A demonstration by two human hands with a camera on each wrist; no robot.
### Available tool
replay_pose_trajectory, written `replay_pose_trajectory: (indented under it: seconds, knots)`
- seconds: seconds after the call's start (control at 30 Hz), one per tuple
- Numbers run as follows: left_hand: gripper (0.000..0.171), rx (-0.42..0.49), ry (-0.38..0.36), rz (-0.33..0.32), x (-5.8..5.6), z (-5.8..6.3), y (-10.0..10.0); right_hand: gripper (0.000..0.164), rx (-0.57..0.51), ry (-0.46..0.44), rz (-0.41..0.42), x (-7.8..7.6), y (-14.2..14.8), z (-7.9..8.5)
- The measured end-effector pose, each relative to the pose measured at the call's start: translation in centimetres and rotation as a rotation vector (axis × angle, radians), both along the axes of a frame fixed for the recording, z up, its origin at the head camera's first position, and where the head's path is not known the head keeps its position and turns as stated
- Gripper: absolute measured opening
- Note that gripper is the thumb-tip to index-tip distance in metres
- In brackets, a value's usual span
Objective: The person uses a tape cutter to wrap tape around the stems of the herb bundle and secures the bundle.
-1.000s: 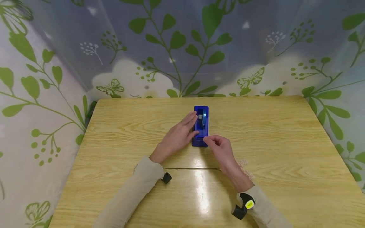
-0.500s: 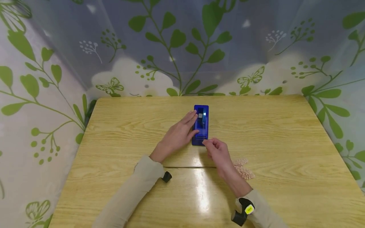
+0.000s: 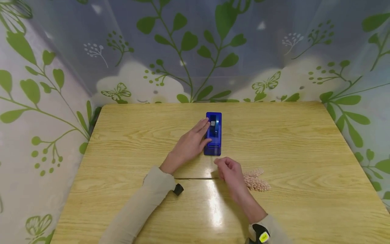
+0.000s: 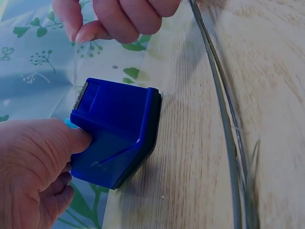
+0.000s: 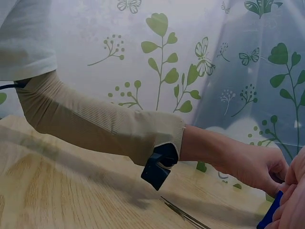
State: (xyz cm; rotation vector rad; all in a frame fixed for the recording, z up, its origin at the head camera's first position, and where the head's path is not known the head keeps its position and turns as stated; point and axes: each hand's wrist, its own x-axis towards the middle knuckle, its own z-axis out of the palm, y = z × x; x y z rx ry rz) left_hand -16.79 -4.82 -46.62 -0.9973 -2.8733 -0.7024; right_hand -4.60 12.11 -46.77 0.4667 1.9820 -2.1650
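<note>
A blue tape dispenser (image 3: 215, 141) stands on the table with a roll of clear tape (image 3: 216, 125) inside. My left hand (image 3: 189, 145) grips its left side; in the left wrist view the thumb lies against the dispenser (image 4: 116, 112) and the fingers curl beside it. Just in front, my right hand (image 3: 230, 169) pinches the tape's free end between thumb and forefinger. A clear strip of tape (image 4: 75, 64) runs from those fingertips to the toothed metal cutter (image 4: 81, 96). In the right wrist view the dispenser is mostly hidden by the right hand (image 5: 293, 200).
A sprig with pinkish bead-like clusters (image 3: 257, 183) lies on the wooden table (image 3: 289, 142), partly behind the right forearm. Its thin stem (image 3: 195, 178) stretches left in front of the dispenser. A leaf-patterned curtain (image 3: 195, 67) borders the far edge.
My right hand has drawn back from the dispenser's front toward me, pulling the tape out with it. The left hand stays on the dispenser. More of the pinkish sprig shows.
</note>
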Motion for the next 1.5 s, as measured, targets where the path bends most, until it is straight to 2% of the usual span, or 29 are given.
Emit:
replay_pose_trajectory:
  seconds: [0.27,0.53,0.9,1.07,1.27,1.4,1.5]
  knots:
    - [0.065,-0.014,-0.005,0.015,0.0,-0.2,-0.1,0.023,-0.059,-0.007,-0.012,1.6,-0.7,0.1]
    - [0.064,0.003,-0.002,0.018,0.0,-0.2,-0.1,0.021,-0.052,0.01,-0.015,2.8,-1.1,-0.3]
    - [0.065,0.0,-0.014,0.028,0.0,-0.3,-0.2,0.019,-0.077,-0.048,-0.028,4.5,-1.5,-1.0]
    - [0.063,0.013,-0.007,0.033,0.2,-0.4,-0.2,0.011,-0.062,-0.012,-0.038,5.0,-1.3,-1.5]
    - [0.055,0.078,0.019,0.039,1.6,-0.7,-0.8,0.011,-0.047,0.028,-0.049,5.3,-1.2,-2.6]
    - [0.048,0.14,0.034,0.066,3.3,-0.9,-1.6,0.014,-0.04,0.051,-0.047,5.4,-1.1,-2.9]
    - [0.034,0.189,-0.001,0.089,4.7,-0.9,-2.2,0.014,-0.039,0.068,-0.044,5.4,-1.0,-2.9]
